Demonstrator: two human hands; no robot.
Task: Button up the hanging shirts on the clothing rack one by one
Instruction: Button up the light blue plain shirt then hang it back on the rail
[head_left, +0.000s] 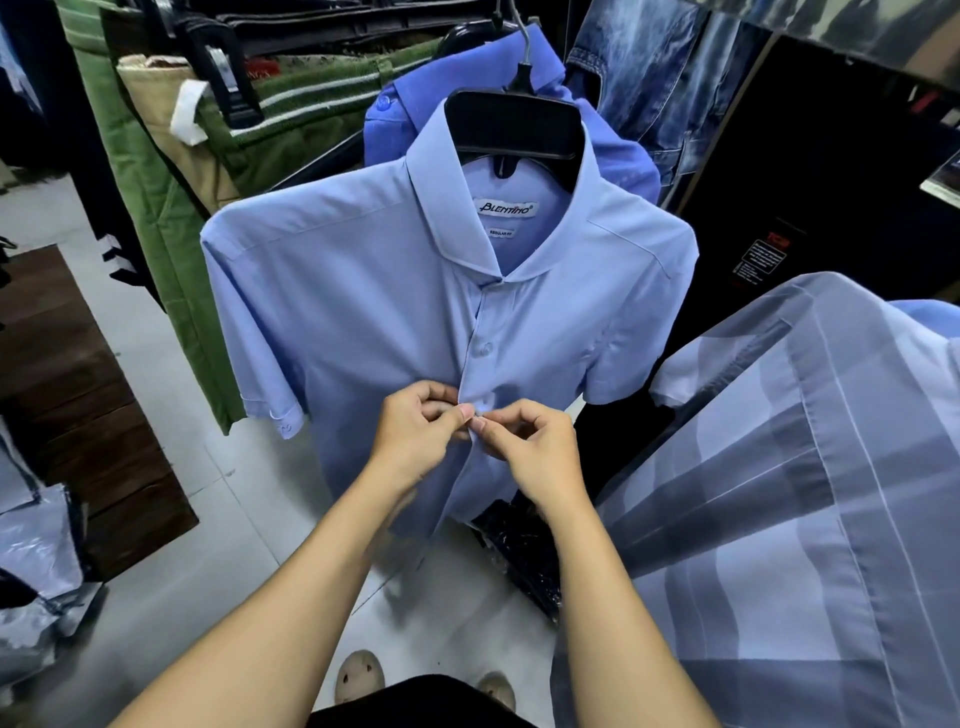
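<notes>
Buttoning is at the third button (482, 404) of the light blue shirt (363, 291): left hand (415, 431) and right hand (530, 447) each pinch the placket, every grip narrow; next, unfastened lower buttons.

Three blue shirts hang in view: one light blue shirt (363, 291) in the middle, one darker blue shirt (467, 67) behind it at the far side, and one striped shirt (805, 493) near on the right. One black hanger (514, 124) shows clearly in the middle shirt's collar. Two closed buttons (485, 349) can be counted on its placket above the two hands (415, 431), though the collar one is hard to see. Two shoes (359, 675) stand on the floor, near.
</notes>
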